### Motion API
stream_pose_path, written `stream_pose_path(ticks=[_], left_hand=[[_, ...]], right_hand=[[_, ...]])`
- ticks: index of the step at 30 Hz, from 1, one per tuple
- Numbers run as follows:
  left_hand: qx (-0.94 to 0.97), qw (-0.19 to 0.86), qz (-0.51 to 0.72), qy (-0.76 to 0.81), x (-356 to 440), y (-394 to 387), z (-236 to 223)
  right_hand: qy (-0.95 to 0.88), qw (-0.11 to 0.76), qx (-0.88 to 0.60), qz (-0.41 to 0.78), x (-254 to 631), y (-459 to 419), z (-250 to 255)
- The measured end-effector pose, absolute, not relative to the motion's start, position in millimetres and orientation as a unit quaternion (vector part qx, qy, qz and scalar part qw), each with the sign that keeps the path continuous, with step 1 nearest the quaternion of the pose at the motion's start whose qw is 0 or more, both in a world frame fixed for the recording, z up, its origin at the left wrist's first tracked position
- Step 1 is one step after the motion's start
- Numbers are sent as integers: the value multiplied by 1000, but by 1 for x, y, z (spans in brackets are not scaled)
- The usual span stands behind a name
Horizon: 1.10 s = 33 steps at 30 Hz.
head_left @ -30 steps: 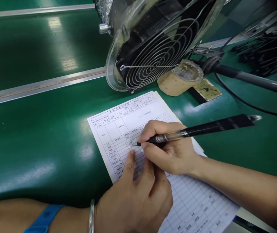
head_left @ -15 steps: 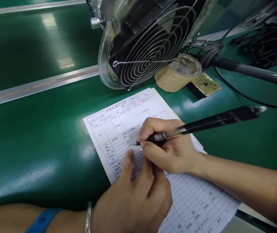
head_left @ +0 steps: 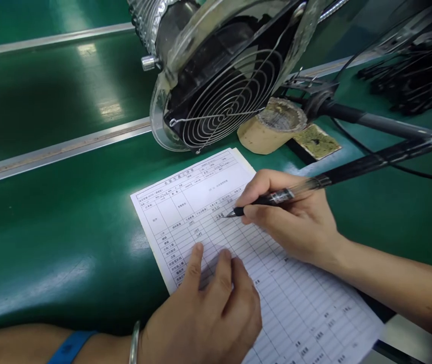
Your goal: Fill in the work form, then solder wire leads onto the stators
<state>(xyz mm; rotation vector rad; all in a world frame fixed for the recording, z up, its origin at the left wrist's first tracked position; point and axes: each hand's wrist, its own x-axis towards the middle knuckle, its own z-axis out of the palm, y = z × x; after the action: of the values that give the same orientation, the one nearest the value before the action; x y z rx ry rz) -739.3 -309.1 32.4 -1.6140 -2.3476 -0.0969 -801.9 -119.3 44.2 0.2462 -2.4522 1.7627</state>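
Observation:
My right hand (head_left: 295,217) is closed around a black pen (head_left: 337,172), whose tip meets a printed form (head_left: 284,298) in a column right of the middle. Short handwritten entries stand in several cells near that tip. My left hand (head_left: 204,308) lies on the sheet with its fingers stretched out and holds nothing. Its index finger points at a row just below two handwritten numbers. More paper shows as a pale edge beneath the form. The lower left part of the form is hidden under my left hand.
A black fan with a round wire guard (head_left: 225,114) hangs above the form's far edge. Behind it sit a cardboard-coloured ring-shaped pot (head_left: 255,134) and a yellowish sponge (head_left: 320,141). Black cables (head_left: 413,81) lie at the far right of the green bench (head_left: 67,242).
My right hand has moved right with the pen, from the number column to a column further right. My left hand has stayed on the sheet, now apart from the right one.

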Motion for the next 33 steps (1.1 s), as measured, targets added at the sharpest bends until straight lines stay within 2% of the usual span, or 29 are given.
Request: stream_pose_path(ticks=[10, 18, 33], left_hand=[[-615, 102, -64, -779, -767, -284, 39], [-583, 200, -91, -782, -768, -280, 22], [-564, 224, -102, -788, -766, -278, 16]], right_hand=[[-838, 76, 121, 527, -798, -119, 40], [-835, 113, 166, 512, -797, -120, 38], [-834, 112, 175, 511, -796, -121, 37]])
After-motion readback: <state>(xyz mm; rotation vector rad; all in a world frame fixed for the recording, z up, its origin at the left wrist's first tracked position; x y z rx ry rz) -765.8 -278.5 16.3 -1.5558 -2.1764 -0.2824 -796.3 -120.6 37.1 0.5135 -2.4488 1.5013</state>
